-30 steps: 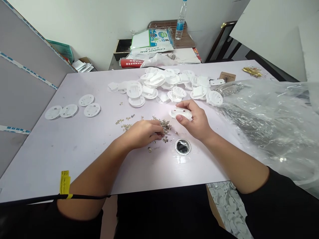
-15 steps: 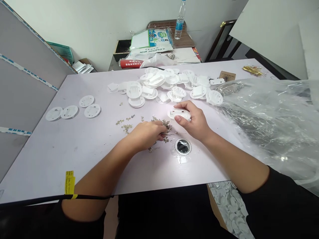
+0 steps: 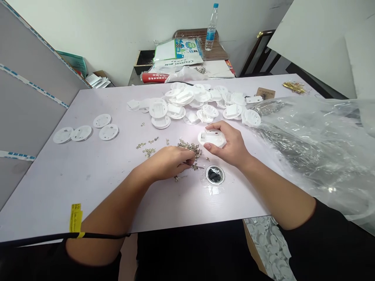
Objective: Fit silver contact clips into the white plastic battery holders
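My left hand [image 3: 170, 162] is closed on slim metal tweezers [image 3: 200, 167], whose tip points right, low over the table. Just beyond its fingers lies a heap of small metal contact pieces [image 3: 189, 146]. My right hand [image 3: 230, 142] grips a round white plastic housing [image 3: 213, 137] by its edge, thumb in front and fingers behind. The housing is tilted, so its rectangular recess faces me. Below it, a round black disc with a silver ring [image 3: 215, 175] is set on the tabletop, with clear tape around it.
Many white housings [image 3: 181, 95] are piled at the back, and several more [image 3: 109, 132] lie on the left. A large clear plastic bag [image 3: 316, 156] covers the right side. Gold-coloured pieces [image 3: 293, 87] sit at the back right. A black cable [image 3: 102, 235] crosses the front left edge.
My left hand has drawn slightly toward me, with the tweezers' tip lower in view. My right hand has tilted the housing so that more of its recess shows.
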Tool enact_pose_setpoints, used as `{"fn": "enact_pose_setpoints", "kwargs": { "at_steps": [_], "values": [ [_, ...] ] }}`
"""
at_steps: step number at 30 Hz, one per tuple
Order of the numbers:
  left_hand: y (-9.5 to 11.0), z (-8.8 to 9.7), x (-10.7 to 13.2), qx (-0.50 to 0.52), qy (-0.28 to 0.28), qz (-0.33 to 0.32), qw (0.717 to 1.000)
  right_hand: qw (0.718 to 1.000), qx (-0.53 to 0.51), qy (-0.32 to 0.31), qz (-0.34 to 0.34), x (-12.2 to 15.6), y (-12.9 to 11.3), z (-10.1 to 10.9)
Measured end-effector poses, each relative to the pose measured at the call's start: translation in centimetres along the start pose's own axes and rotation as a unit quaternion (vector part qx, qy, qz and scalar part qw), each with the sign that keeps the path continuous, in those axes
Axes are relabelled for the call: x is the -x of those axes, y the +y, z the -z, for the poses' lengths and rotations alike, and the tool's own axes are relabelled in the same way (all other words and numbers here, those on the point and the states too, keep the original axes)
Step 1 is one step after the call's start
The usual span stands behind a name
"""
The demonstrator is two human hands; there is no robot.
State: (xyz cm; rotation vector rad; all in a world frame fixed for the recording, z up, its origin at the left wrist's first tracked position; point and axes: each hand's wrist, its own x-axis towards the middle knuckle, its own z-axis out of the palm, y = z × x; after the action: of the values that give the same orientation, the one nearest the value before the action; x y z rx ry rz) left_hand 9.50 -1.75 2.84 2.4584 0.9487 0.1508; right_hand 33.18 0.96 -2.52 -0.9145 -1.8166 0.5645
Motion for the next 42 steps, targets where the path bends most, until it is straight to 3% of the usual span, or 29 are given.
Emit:
{"fn": "enact_pose_setpoints", "kwargs": {
  "at_steps": [1,3,6,8,18,27,42],
  "values": [
    [-0.1,0.2,0.0,0.040,0.021,0.003,0.999,1.000,0.006,0.002,0.011,0.0,0.1,0.0],
    [-0.2,0.4,0.0,0.127,0.116,0.027,0.985,0.999,0.024,0.005,0.040,0.0,0.1,0.0],
    [0.1,0.1,-0.4,0.224,0.305,0.072,0.923,0.994,0.052,0.000,0.098,0.1,-0.2,-0.3],
    [0.4,-0.5,-0.8,0.249,0.361,0.093,0.894,0.989,0.067,-0.002,0.129,0.3,-0.6,-0.6],
    [1.0,-2.9,-1.4,0.135,0.364,0.120,0.914,0.979,0.113,0.009,0.168,0.4,-1.3,-1.0],
    [0.9,-2.9,-1.4,0.155,0.333,0.167,0.915,0.971,0.125,0.025,0.203,0.2,-1.5,-0.9],
    [1.7,-2.7,-1.5,0.134,0.311,0.190,0.922,0.965,0.138,0.036,0.220,0.4,-1.6,-1.2]
  ]
}}
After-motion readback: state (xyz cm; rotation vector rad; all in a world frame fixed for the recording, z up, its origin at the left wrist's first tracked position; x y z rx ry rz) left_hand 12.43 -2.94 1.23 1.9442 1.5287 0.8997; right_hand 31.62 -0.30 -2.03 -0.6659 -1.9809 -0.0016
